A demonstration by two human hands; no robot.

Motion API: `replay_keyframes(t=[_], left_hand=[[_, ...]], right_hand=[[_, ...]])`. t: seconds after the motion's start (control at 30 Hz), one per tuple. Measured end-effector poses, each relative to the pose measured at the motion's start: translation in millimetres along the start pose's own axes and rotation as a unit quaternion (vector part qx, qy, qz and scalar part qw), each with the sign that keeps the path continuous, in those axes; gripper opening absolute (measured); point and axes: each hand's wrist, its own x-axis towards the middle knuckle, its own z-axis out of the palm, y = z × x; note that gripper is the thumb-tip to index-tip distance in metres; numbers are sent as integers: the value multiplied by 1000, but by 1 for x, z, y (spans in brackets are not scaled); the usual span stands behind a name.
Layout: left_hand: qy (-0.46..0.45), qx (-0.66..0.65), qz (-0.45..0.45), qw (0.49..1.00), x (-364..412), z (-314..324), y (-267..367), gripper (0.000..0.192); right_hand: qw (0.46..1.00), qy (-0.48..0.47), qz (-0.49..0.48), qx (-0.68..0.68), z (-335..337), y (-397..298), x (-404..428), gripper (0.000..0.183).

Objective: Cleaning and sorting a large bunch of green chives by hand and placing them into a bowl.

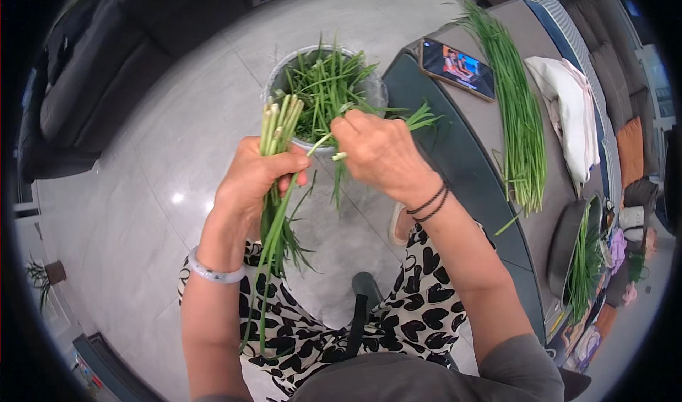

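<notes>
My left hand (266, 167) is closed around a bunch of green leafy stalks (281, 119), pale cut ends up, long leaves hanging over my lap. Close to its right, my right hand (373, 151) has its fingers pinched on green leaf pieces (421, 118) that stick out to the right; a short pale stem end shows under its fingers. Both hands are over the near rim of a round bucket (272, 79), heaped with loose green leaves and stalks (319, 82). A long bundle of similar green stalks (514, 109) lies on the sofa-like surface at the right.
On the grey and dark green surface (469, 151) at my right lie a phone (458, 69) with a lit screen and a white cloth (567, 109). A dark bowl (567, 253) holds more green stalks. A dark leather sofa (106, 82) stands at upper left.
</notes>
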Motion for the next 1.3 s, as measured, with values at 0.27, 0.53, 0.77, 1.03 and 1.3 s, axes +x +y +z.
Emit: replay_keyframes(t=[0.27,0.53,0.77,1.03,1.3], left_hand=[[1,10,20,1000,-1,8,-5,12],[-10,-94,33,995,14,4,-7,17],[-121,-239,36,963,13,11,-7,34],[-184,-269,11,945,12,22,-4,45],[-212,-222,16,952,16,31,-2,42]], right_hand=[[859,176,346,333,-19,32,18,14],[647,-87,436,620,-10,-6,24,39],[653,40,372,659,-34,20,16,28],[644,-29,384,661,-43,4,16,24],[709,0,392,586,-30,-3,21,16]])
